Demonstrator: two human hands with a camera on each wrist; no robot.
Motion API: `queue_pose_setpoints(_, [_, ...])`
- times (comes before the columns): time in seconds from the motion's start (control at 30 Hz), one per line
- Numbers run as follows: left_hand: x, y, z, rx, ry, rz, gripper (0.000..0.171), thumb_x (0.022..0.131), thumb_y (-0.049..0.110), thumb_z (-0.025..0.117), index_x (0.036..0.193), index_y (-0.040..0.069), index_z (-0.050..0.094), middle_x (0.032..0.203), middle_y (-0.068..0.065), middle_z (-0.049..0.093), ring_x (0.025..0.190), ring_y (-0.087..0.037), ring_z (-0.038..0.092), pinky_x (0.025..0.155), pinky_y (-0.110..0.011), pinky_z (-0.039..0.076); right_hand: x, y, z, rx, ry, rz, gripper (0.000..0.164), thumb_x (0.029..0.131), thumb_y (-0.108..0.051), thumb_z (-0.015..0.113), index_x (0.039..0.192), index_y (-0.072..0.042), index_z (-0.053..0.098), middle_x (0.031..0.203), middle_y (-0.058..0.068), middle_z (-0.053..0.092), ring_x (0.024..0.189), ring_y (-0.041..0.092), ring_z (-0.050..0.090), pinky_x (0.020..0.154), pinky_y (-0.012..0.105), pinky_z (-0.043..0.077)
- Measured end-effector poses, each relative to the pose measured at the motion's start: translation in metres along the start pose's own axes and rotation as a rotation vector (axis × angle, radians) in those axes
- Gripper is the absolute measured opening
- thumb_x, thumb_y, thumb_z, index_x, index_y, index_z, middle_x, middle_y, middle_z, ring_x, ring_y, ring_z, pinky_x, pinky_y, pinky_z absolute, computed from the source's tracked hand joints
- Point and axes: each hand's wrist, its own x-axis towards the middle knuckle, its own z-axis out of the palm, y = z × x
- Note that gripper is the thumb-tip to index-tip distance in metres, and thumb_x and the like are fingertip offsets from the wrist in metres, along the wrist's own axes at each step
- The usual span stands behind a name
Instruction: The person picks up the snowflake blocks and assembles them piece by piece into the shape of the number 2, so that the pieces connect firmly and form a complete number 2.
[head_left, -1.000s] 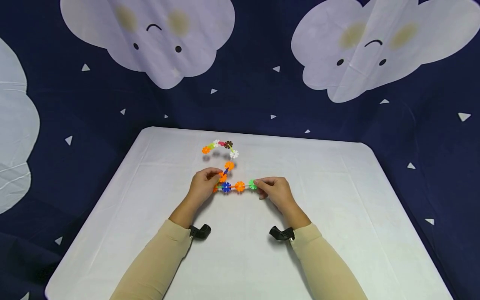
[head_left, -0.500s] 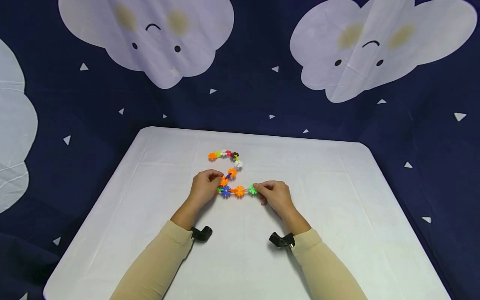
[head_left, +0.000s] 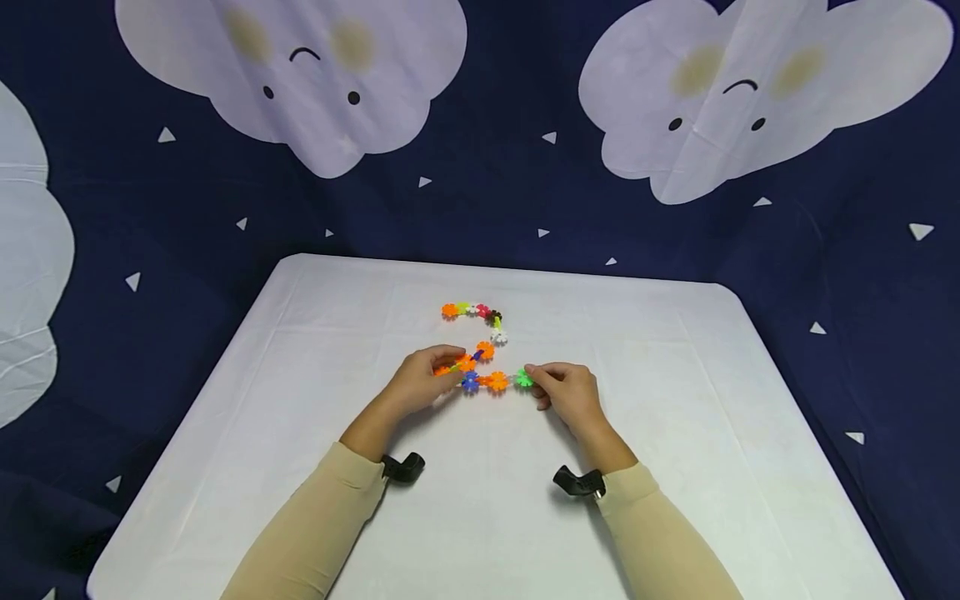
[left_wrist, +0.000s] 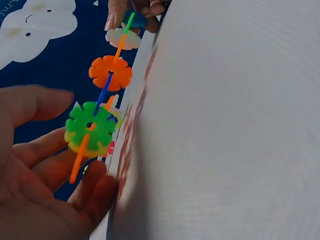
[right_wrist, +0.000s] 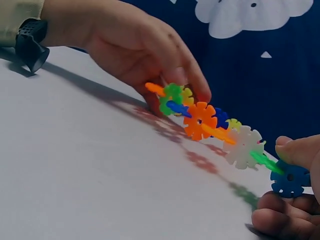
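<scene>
A chain of colourful plastic snowflake discs, slotted together edge to edge, bends into a shape like a figure 2. My right hand pinches the blue end disc between thumb and fingers; from the head view a green disc shows at those fingertips. Around the chain's lower left corner lies my left hand, its thumb and fingers spread to either side. The left wrist view has the green disc of that corner between them, the thumb standing a little off it. Part of the corner is hidden by the left hand.
A white-covered table lies under both hands. Behind it hangs a dark blue cloth printed with white clouds and small triangles. Each wrist wears a black camera mount, such as the left mount.
The chain's far end has come down toward the table, and the whole chain has shifted right along with my right hand. My left hand has reached rightward, its fingers spreading wider at the corner.
</scene>
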Motion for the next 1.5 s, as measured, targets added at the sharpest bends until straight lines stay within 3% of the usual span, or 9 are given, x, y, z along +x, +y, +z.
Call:
queue_pose_setpoints(0.1, [0.000,-0.001,0.000,0.033,-0.064,0.010,0.054,0.096,0.014,0.079,0.146,0.005,0.061,0.145,-0.011,0.062,0.136,-0.031,0.054,0.114,-0.049,0.041,0.000,0.002,-0.006,-0.016,0.010,-0.005,0.033,0.095,-0.039,0.082,0.097,-0.006,0.083,0.077,0.012,0.073,0.055,0.021,0.066,0.056,0.034,0.060])
queue_pose_setpoints(0.17, [0.001,-0.003,0.001,0.070,-0.080,0.017,0.059,0.093,0.011,0.081,0.147,0.005,0.060,0.143,-0.011,0.063,0.133,-0.030,0.056,0.113,-0.047,0.042,-0.001,0.003,-0.009,-0.062,0.019,-0.023,0.032,0.095,-0.040,0.081,0.096,-0.008,0.083,0.076,0.010,0.072,0.055,0.020,0.065,0.055,0.032,0.059])
queue_pose_setpoints(0.37, [0.002,-0.007,0.003,0.155,-0.039,0.051,0.057,0.087,0.004,0.086,0.140,0.005,0.066,0.119,-0.006,0.071,0.107,-0.023,0.064,0.094,-0.039,0.053,-0.005,0.004,-0.015,-0.224,0.046,-0.123,0.032,0.096,-0.044,0.079,0.097,-0.013,0.085,0.073,0.002,0.071,0.055,0.020,0.061,0.052,0.030,0.050])
queue_pose_setpoints(0.6, [0.000,-0.006,0.005,0.138,-0.003,0.074,0.052,0.086,0.003,0.087,0.135,0.006,0.070,0.113,-0.003,0.072,0.098,-0.019,0.064,0.085,-0.035,0.055,-0.009,0.006,-0.020,-0.335,0.044,-0.214,0.021,0.096,-0.032,0.081,0.098,-0.012,0.085,0.086,-0.004,0.077,0.080,0.017,0.068,0.072,0.036,0.052])
queue_pose_setpoints(0.97, [0.002,-0.013,0.005,0.114,0.000,0.114,0.050,0.085,0.004,0.089,0.131,0.004,0.070,0.113,-0.003,0.073,0.094,-0.019,0.063,0.082,-0.034,0.054,-0.008,0.013,-0.020,-0.405,0.062,-0.358,0.012,0.095,-0.023,0.084,0.094,-0.010,0.084,0.087,-0.002,0.072,0.073,0.016,0.061,0.067,0.036,0.048])
queue_pose_setpoints(1.13, [0.003,-0.015,0.004,0.124,-0.003,0.120,0.050,0.085,0.005,0.088,0.132,0.004,0.070,0.116,-0.004,0.073,0.096,-0.018,0.064,0.084,-0.035,0.054,-0.008,0.012,-0.020,-0.434,0.061,-0.360,0.014,0.095,-0.022,0.083,0.093,-0.008,0.084,0.086,-0.001,0.065,0.073,0.016,0.055,0.066,0.036,0.046])
queue_pose_setpoints(1.5, [0.003,-0.013,0.005,0.102,-0.016,0.115,0.054,0.085,0.005,0.089,0.134,0.002,0.068,0.120,-0.005,0.073,0.101,-0.019,0.065,0.088,-0.036,0.054,-0.009,0.012,-0.021,-0.446,0.062,-0.375,0.017,0.094,-0.024,0.084,0.097,-0.007,0.083,0.087,0.000,0.065,0.071,0.015,0.056,0.065,0.036,0.047])
